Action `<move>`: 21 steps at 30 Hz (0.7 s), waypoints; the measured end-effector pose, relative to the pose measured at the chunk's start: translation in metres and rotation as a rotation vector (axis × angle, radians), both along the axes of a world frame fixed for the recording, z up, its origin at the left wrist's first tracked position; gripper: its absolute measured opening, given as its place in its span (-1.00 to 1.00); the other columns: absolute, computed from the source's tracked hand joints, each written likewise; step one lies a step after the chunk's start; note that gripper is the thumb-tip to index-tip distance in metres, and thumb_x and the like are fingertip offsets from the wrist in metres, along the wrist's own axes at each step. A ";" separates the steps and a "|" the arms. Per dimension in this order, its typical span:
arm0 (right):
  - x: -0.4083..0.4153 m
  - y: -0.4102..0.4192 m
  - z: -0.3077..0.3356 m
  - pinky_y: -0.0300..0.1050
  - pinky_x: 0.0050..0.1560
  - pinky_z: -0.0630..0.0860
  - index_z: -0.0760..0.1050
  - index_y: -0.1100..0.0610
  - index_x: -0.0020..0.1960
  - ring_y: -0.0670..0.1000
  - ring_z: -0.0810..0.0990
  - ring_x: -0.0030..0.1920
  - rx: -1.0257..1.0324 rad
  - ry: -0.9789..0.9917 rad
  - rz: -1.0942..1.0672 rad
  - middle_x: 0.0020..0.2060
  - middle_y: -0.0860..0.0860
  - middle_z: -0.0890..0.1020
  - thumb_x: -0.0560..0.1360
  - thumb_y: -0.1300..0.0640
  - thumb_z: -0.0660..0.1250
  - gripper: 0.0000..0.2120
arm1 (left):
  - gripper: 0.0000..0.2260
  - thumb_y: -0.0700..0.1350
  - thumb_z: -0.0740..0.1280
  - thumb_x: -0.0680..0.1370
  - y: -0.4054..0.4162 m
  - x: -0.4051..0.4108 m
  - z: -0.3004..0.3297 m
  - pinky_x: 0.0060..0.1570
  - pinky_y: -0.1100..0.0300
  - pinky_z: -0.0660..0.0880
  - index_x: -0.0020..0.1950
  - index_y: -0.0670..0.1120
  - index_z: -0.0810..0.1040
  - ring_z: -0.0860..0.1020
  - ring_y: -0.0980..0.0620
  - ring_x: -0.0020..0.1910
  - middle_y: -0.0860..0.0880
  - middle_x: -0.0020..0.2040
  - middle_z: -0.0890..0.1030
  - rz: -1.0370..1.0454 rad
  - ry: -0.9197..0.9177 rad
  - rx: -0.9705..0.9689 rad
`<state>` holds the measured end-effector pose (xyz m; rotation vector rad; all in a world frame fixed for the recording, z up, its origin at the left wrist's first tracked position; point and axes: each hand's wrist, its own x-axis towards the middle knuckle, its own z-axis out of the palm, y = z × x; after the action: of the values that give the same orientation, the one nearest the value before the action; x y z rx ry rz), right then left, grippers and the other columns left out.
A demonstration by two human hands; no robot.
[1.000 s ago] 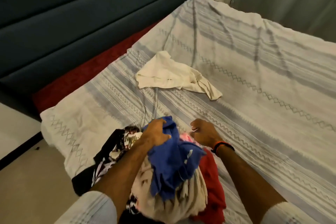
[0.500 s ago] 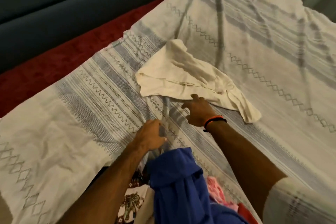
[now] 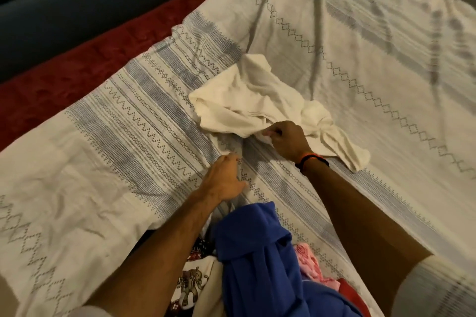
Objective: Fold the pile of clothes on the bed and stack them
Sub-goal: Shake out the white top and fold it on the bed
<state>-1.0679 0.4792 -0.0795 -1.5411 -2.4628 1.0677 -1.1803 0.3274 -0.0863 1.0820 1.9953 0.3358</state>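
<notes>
A wide stretch of striped bedspread (image 3: 373, 64) is seen lying flat and bare beyond and to the right of a crumpled cream garment (image 3: 247, 103), where passage is unhindered. The middle of the bed is taken up by that garment, whose near edge is pinched by the right hand (image 3: 286, 140). Just left of it, the left hand (image 3: 225, 180) is laid on the spread, with only a narrow gap left between the two hands. The near edge is blocked by a heap of clothes (image 3: 260, 260), blue on top. On the left, open spread runs up to a red strip (image 3: 77, 72) and a dark headboard (image 3: 77, 2).
</notes>
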 end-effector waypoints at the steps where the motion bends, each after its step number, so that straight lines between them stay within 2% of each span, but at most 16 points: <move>1: 0.003 -0.005 0.001 -0.13 0.00 0.47 0.68 0.21 0.00 0.07 0.62 -0.01 -0.030 0.081 -0.011 -0.01 0.10 0.71 0.57 0.25 0.28 -0.80 | -0.37 -0.12 0.48 0.47 0.003 0.000 0.000 0.33 -0.03 0.43 0.47 -0.08 0.28 0.43 -0.10 0.34 -0.08 0.39 0.41 0.007 0.001 0.008; 3: 0.014 -0.025 0.016 -0.02 0.06 0.54 0.69 0.11 -0.03 0.00 0.62 -0.05 -0.133 0.169 0.027 -0.06 0.02 0.72 0.57 0.24 0.29 -0.81 | -0.33 -0.14 0.49 0.43 0.006 0.005 0.016 0.31 -0.08 0.45 0.46 -0.09 0.25 0.42 -0.13 0.35 -0.09 0.39 0.38 0.021 0.013 0.051; 5: 0.021 -0.047 0.028 -0.02 0.00 0.56 0.65 0.04 -0.12 -0.04 0.60 -0.12 -0.271 0.268 -0.029 -0.14 -0.02 0.69 0.59 0.24 0.28 -0.79 | -0.23 -0.18 0.50 0.42 0.007 0.012 0.029 0.25 -0.04 0.50 0.50 -0.16 0.14 0.45 -0.17 0.31 -0.17 0.40 0.33 0.047 0.037 0.057; 8: 0.031 -0.087 0.058 -0.06 -0.18 0.47 0.56 0.09 -0.17 0.02 0.54 -0.23 -0.442 0.423 -0.172 -0.27 0.04 0.60 0.56 0.25 0.28 -0.84 | -0.13 -0.07 0.56 0.38 -0.005 0.026 0.057 0.12 0.01 0.54 0.46 -0.25 0.06 0.52 -0.20 0.22 -0.21 0.35 0.34 0.071 0.062 0.080; 10: 0.040 -0.114 0.079 -0.10 -0.26 0.46 0.51 0.13 -0.16 0.03 0.54 -0.29 -0.530 0.511 -0.212 -0.31 0.07 0.58 0.46 0.19 0.33 -0.97 | -0.13 -0.01 0.57 0.36 -0.023 0.036 0.078 0.05 0.01 0.55 0.43 -0.22 0.07 0.55 -0.18 0.16 -0.19 0.30 0.38 0.061 0.068 0.140; 11: 0.041 -0.122 0.088 -0.09 -0.24 0.49 0.50 0.14 -0.14 0.03 0.56 -0.28 -0.548 0.537 -0.224 -0.30 0.06 0.60 0.44 0.17 0.38 -0.93 | -0.12 0.00 0.55 0.37 -0.029 0.039 0.084 0.04 0.00 0.56 0.44 -0.16 0.04 0.56 -0.16 0.14 -0.18 0.30 0.41 0.066 0.058 0.168; 12: 0.040 -0.125 0.086 -0.06 -0.18 0.54 0.52 0.14 -0.12 0.03 0.61 -0.23 -0.549 0.545 -0.207 -0.25 0.05 0.64 0.45 0.14 0.45 -0.88 | -0.14 0.00 0.52 0.38 -0.030 0.039 0.079 0.05 -0.02 0.57 0.46 -0.06 0.01 0.57 -0.14 0.13 -0.15 0.28 0.45 0.083 0.039 0.221; 13: 0.052 -0.146 0.107 -0.04 -0.11 0.57 0.55 0.14 -0.08 0.03 0.65 -0.17 -0.532 0.527 -0.157 -0.20 0.04 0.68 0.46 0.08 0.48 -0.83 | -0.19 -0.01 0.48 0.40 -0.051 0.048 0.100 0.04 -0.04 0.58 0.47 0.02 0.03 0.57 -0.11 0.11 -0.12 0.25 0.51 0.090 0.002 0.266; 15: 0.055 -0.154 0.112 -0.15 -0.10 0.59 0.58 0.15 0.01 -0.06 0.67 -0.12 -0.472 0.483 -0.108 -0.12 0.00 0.70 0.44 -0.02 0.51 -0.72 | -0.41 -0.10 0.40 0.47 -0.059 0.049 0.100 0.00 -0.05 0.59 0.43 0.08 0.21 0.59 -0.08 0.07 -0.05 0.16 0.59 0.063 -0.005 0.294; 16: 0.069 -0.173 0.134 -0.22 -0.12 0.56 0.57 0.17 0.04 -0.12 0.66 -0.14 -0.441 0.505 -0.124 -0.13 -0.01 0.69 0.45 0.00 0.50 -0.71 | -0.48 -0.17 0.38 0.49 -0.079 0.060 0.121 -0.02 -0.05 0.59 0.39 0.08 0.29 0.59 -0.08 0.06 -0.04 0.13 0.61 0.016 0.009 0.319; 18: 0.075 -0.177 0.140 -0.35 -0.17 0.50 0.58 0.26 0.04 -0.24 0.62 -0.20 -0.370 0.536 -0.165 -0.17 -0.03 0.67 0.52 0.08 0.43 -0.76 | -0.50 -0.28 0.36 0.48 -0.087 0.062 0.123 -0.04 -0.04 0.61 0.36 0.05 0.37 0.60 -0.06 0.03 -0.04 0.10 0.63 0.044 -0.018 0.342; 19: 0.093 -0.197 0.162 -0.35 -0.17 0.50 0.60 0.26 0.02 -0.24 0.62 -0.22 -0.314 0.572 -0.168 -0.19 -0.03 0.67 0.55 0.09 0.40 -0.79 | -0.51 -0.29 0.37 0.48 -0.110 0.076 0.151 -0.04 -0.03 0.61 0.35 0.03 0.39 0.60 -0.05 0.02 -0.05 0.09 0.63 0.058 -0.018 0.358; 21: 0.099 -0.202 0.169 -0.18 -0.11 0.55 0.65 0.11 -0.05 -0.14 0.64 -0.17 -0.251 0.582 -0.175 -0.18 -0.02 0.70 0.58 0.04 0.36 -0.84 | -0.55 -0.25 0.45 0.45 -0.118 0.079 0.157 -0.04 0.02 0.61 0.28 0.01 0.44 0.62 -0.03 -0.01 -0.02 0.04 0.65 0.112 -0.024 0.392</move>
<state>-0.9694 0.2768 0.0890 -1.2289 -1.8299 1.5644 -1.1013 0.2092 0.0705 1.1958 2.0213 0.8222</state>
